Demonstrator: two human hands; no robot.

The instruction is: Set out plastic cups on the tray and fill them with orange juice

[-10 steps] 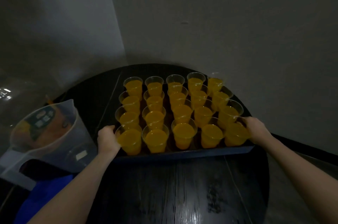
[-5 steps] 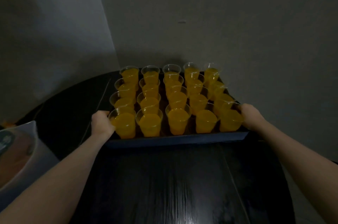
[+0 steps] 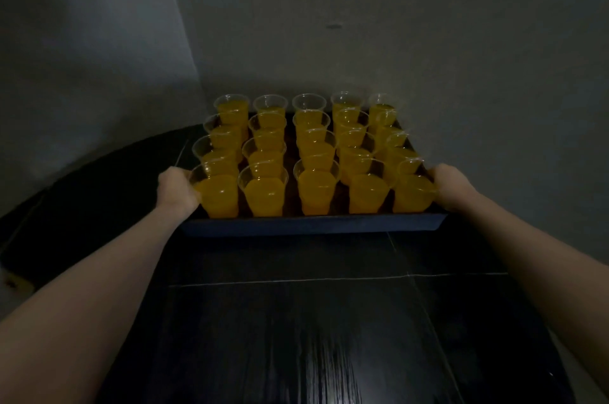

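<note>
A dark blue tray (image 3: 313, 225) is lifted above the black table, held level in front of me. It carries several clear plastic cups (image 3: 315, 191) in rows, all filled with orange juice. My left hand (image 3: 176, 187) grips the tray's left edge beside the front left cup. At the right edge, my right hand (image 3: 453, 186) grips the tray next to the front right cup. Both sets of fingers curl under the rim and are mostly hidden.
The black wooden table (image 3: 296, 321) stretches below the tray, its curved edge at the left. Grey walls (image 3: 428, 41) meet in a corner right behind the tray. The room is dim.
The tray with the cups has risen off the table and sits higher in view. The jug at the left has dropped out of sight as my view turned.
</note>
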